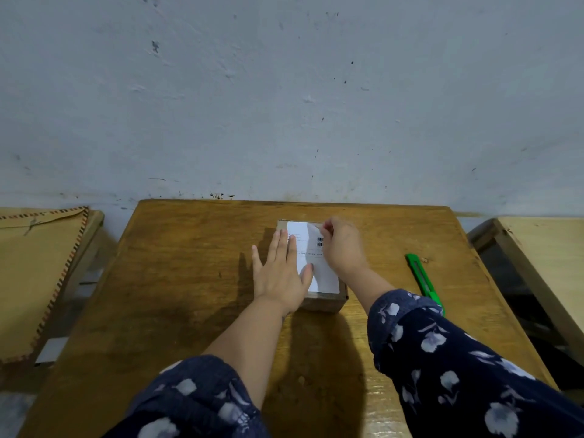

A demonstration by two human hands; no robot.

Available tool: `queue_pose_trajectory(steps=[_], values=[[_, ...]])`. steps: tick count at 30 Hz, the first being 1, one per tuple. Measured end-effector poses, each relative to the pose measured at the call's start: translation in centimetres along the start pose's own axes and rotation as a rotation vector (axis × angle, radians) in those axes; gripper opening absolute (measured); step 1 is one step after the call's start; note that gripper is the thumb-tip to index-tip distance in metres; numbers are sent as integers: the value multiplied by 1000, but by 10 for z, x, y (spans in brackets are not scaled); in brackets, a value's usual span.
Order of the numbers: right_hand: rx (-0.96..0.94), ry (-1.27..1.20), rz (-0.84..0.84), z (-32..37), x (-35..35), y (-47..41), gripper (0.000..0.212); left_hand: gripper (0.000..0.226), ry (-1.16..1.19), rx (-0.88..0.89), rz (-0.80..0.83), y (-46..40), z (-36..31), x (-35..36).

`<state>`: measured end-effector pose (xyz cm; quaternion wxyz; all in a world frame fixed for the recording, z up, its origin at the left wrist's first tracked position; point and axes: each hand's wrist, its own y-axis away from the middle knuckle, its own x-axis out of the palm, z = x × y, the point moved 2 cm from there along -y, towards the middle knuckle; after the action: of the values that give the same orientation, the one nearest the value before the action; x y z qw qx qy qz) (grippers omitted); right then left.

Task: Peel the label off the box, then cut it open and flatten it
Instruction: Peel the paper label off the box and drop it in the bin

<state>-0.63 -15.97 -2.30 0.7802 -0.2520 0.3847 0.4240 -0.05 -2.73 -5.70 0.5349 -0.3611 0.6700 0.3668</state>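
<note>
Head view. A small cardboard box (322,301) stands on a wooden table (177,279), toward the far middle of the tabletop and near the wall (284,90). A white label (325,276) covers most of the box's top face; printed lines and small barcodes show near its far end.

The left hand (281,276) lies flat on the left part of the box top — fingers straight and together, pointing away from the person, thumb spread toward the right and resting on the label. It grasps nothing; it presses down with the palm and fingers.

The right hand (343,245) is at the far right corner of the box, fingers curled, with fingertips pinched on the label's far right corner, where the paper is lifted and folded slightly off the cardboard. The rest of the label lies flat against the box.

A green utility knife (423,278) lies on the table to the right of the box, apart from it and untouched; its near end passes behind the right sleeve (458,358). Both forearms wear dark blue sleeves with a pale floral print.

Side areas — a tan surface with a stitched edge (41,279) lies left of the table, and a pale wooden piece of furniture (543,263) stands to the right.
</note>
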Motion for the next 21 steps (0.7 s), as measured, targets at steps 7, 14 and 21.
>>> queue_pose_trajectory(steps=[7, 14, 21], values=[[43, -241, -101, 8, -16, 9, 11, 70, 3, 5, 8, 1, 0, -3], [137, -234, -115, 12, -30, 1, 10, 72, 37, 0, 18, 1, 2, -2], [-147, 289, 152, 7, -28, -5, 29, 72, 73, -7, -5, 2, 3, -2]])
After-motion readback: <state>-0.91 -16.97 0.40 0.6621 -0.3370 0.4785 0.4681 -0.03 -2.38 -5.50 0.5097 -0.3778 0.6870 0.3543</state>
